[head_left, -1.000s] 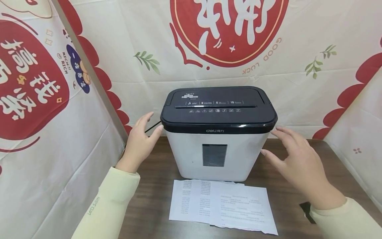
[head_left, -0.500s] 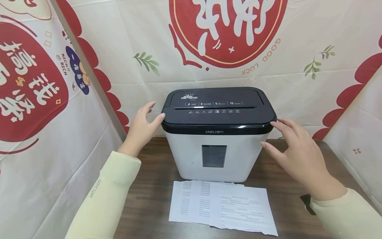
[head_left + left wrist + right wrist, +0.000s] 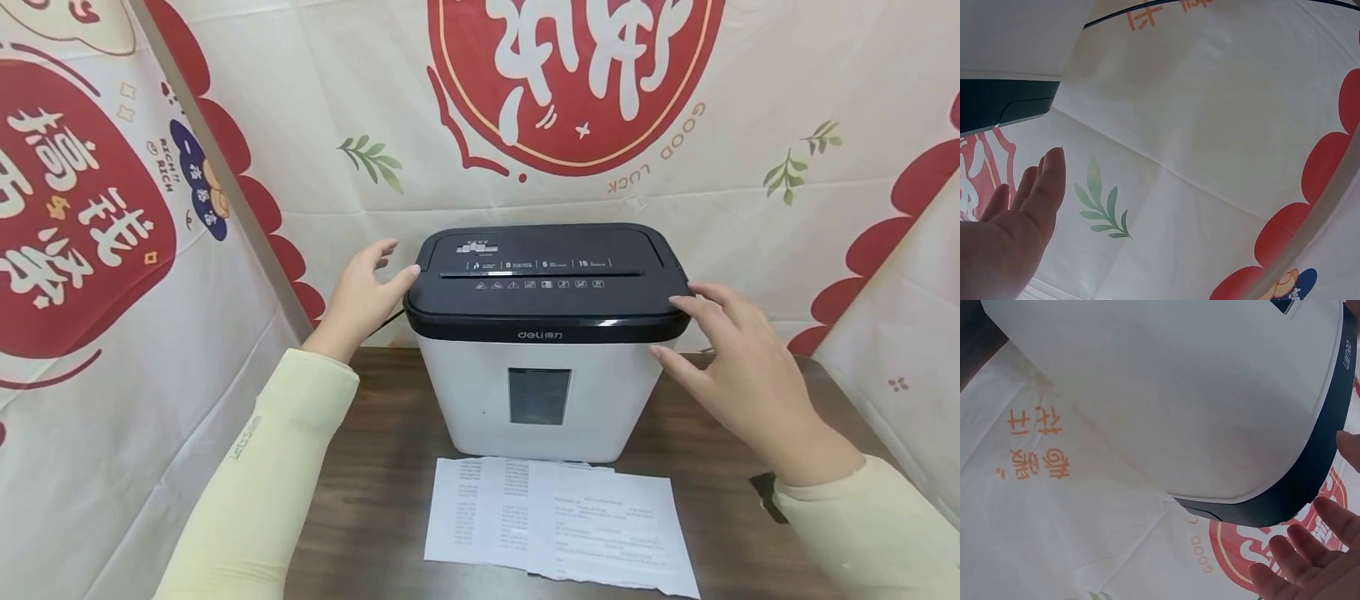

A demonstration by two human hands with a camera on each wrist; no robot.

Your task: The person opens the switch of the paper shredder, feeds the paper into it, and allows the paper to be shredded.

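A paper shredder (image 3: 480,383) with a white bin and a black top stands upright on the brown table. Its black lid (image 3: 555,300) has a long feed slot, and a dark window (image 3: 539,397) sits in the front. My left hand (image 3: 356,298) is at the lid's left end, thumb tip right at the edge, fingers relaxed. At the right end is my right hand (image 3: 750,383), its fingertips overlapping the lid's corner in the head view. In the right wrist view the fingers (image 3: 1297,550) spread loosely beside the black rim (image 3: 1310,475). Neither hand grips anything.
Printed paper sheets (image 3: 600,525) lie overlapping on the table (image 3: 375,467) in front of the shredder. A thin black cord (image 3: 388,322) runs behind it on the left. Patterned white cloth (image 3: 315,100) hangs at the back and both sides. A small black piece (image 3: 767,493) lies near the right sleeve.
Both hands have risen along the shredder's ends, from beside its upper part to the lid's level. The shredder and the papers stay in place on the table.
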